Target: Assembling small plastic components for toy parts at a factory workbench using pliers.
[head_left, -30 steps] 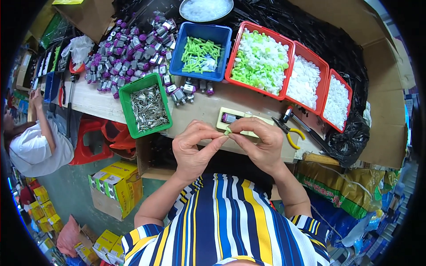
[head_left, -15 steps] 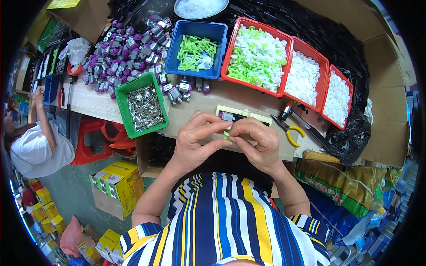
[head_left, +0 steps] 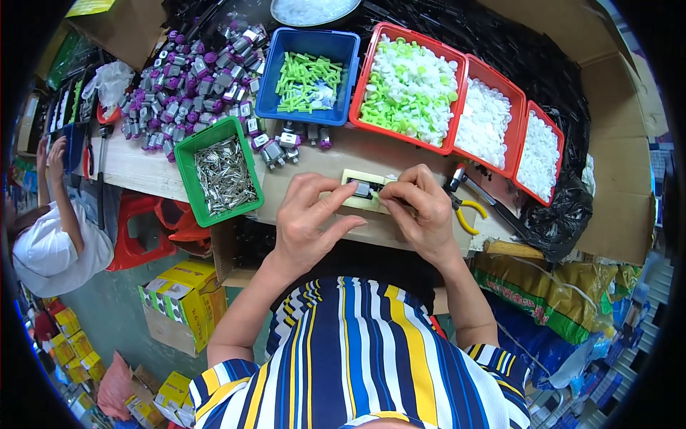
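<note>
Both hands meet at the middle of the frame over a pale jig (head_left: 361, 194) lying flat on the bench (head_left: 143, 166). A small grey motor (head_left: 363, 189) sits on the jig, and it lies between the two hands — just right of the left fingertips, just left of the right ones.

The left hand (head_left: 309, 222) has its thumb and forefinger reaching toward the motor's left end, loosely pinched, with the other fingers curled beneath. The right hand (head_left: 421, 211) pinches a small pale green part (head_left: 389, 180) at its fingertips and holds it against the motor's right end; whether the two already touch cannot be told, the parts being too small.

The motor's long axis seems to run left to right across the frame, in line with the jig's long side, so the green part meets it end-on from the right. Of the two, the right hand is the closer one to that end.

Above the hands stand a blue bin (head_left: 309, 75) of green pieces and three red bins (head_left: 407, 86) of white and green caps — upper left, a heap of purple-ended motors (head_left: 193, 79). A green bin (head_left: 218, 171) of metal clips sits left of the hands, yellow-handled pliers (head_left: 466, 211) just right.
</note>
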### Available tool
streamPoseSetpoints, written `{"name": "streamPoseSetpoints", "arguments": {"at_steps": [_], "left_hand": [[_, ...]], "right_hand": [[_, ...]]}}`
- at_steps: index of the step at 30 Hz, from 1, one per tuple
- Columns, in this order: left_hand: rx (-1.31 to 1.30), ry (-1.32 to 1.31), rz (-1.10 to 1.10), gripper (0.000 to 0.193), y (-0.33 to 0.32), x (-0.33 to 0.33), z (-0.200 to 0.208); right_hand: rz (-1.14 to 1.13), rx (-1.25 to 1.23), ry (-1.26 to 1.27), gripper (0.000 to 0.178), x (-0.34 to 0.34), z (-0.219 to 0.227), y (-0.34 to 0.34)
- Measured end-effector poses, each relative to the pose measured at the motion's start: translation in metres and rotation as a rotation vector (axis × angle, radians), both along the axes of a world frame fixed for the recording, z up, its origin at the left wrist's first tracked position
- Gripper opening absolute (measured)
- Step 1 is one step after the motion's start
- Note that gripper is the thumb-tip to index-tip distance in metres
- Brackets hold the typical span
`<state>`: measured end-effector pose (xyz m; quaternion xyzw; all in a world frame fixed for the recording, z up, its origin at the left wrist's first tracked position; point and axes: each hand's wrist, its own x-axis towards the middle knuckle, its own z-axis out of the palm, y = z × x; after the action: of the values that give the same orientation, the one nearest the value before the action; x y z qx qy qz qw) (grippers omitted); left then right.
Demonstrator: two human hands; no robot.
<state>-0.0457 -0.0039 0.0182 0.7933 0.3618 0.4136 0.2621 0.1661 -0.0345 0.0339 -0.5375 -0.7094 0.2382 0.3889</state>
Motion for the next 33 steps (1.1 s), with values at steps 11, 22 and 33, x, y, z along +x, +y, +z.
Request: {"name": "streamPoseSetpoints", "arguments": {"at_steps": [11,22,33], "left_hand": [[0.219,0.167,-0.064,0.05,-0.009,0.007,-0.019],[0.071,0.085,-0.034,0.043,0.005,0.021,-0.007],[0.053,0.071,-0.045,0.04,0.008,0.023,-0.011]], "right_hand": [[0.029,-0.079,-0.013,0.018,0.003,-0.003,0.009],[0.069,-0.117,0.143,0.019,0.007,0.0,0.006],[0.041,-0.084,0.124,0.017,0.006,-0.004,0.007]]}}
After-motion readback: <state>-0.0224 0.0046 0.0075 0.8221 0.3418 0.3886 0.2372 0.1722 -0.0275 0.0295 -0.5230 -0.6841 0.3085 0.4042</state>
